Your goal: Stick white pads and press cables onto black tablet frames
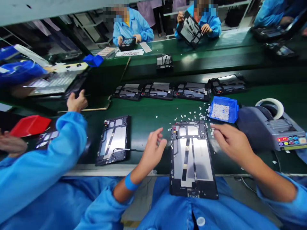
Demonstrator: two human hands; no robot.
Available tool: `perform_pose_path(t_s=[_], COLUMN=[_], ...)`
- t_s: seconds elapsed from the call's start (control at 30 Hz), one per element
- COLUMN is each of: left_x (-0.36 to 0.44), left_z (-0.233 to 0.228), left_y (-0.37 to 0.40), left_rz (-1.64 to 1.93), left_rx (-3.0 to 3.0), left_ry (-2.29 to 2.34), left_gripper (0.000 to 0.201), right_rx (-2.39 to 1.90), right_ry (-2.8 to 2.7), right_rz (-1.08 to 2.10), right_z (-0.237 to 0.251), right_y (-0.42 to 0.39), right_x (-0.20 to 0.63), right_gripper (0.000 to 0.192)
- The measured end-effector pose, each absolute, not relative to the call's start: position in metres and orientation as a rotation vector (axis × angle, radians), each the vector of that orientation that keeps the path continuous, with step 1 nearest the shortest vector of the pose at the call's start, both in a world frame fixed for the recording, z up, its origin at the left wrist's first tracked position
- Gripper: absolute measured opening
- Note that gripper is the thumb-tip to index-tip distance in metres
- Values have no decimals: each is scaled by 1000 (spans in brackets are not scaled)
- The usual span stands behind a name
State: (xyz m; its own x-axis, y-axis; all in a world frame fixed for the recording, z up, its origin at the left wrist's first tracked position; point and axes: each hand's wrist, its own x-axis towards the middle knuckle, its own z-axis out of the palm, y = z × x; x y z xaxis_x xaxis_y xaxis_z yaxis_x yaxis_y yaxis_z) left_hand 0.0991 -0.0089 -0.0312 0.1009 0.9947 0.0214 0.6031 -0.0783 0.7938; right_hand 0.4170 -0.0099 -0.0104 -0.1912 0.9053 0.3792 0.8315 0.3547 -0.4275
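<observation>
A tablet-like device with its inner side exposed lies in front of me, its near end overhanging the table edge. It has silver panels, dark ribbon strips and a black frame. My left hand, with a blue band at the wrist, hovers left of the device; its fingers are loosely bent, thumb apart, nothing visible in them. On the other side, my right hand reaches its index finger to the device's upper right corner, by scattered small white pieces. Its thumb is apart from the index finger; the other fingers are partly hidden.
A blue bin of white pieces stands beside a grey tape dispenser. Several similar devices line the back. Another device lies left, near a co-worker's outstretched arm and a red bin. Co-workers sit opposite.
</observation>
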Motion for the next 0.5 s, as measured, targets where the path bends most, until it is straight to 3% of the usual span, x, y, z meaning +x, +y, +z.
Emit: perform_pose_path(t_s=[0.17,0.33,0.4,0.5], left_x=[103,87,54,-20], left_z=[-43,-15,5,30], left_y=[-46,-31,-13,15], left_rz=[594,998,1085,1169], left_rx=[1806,1346,1079,855], left_ry=[1334,1451,1550,1807], left_gripper=[59,71,68,55], right_rx=[-1751,-1439,-1465,-1998], right_ry=[-2194,-2126,-2104,-1841], right_rz=[631,962,889,502], right_z=[2,33,41,42], right_y=[-53,13,69,155], right_x=[405,374,376,394], right_gripper=[39,36,35,34])
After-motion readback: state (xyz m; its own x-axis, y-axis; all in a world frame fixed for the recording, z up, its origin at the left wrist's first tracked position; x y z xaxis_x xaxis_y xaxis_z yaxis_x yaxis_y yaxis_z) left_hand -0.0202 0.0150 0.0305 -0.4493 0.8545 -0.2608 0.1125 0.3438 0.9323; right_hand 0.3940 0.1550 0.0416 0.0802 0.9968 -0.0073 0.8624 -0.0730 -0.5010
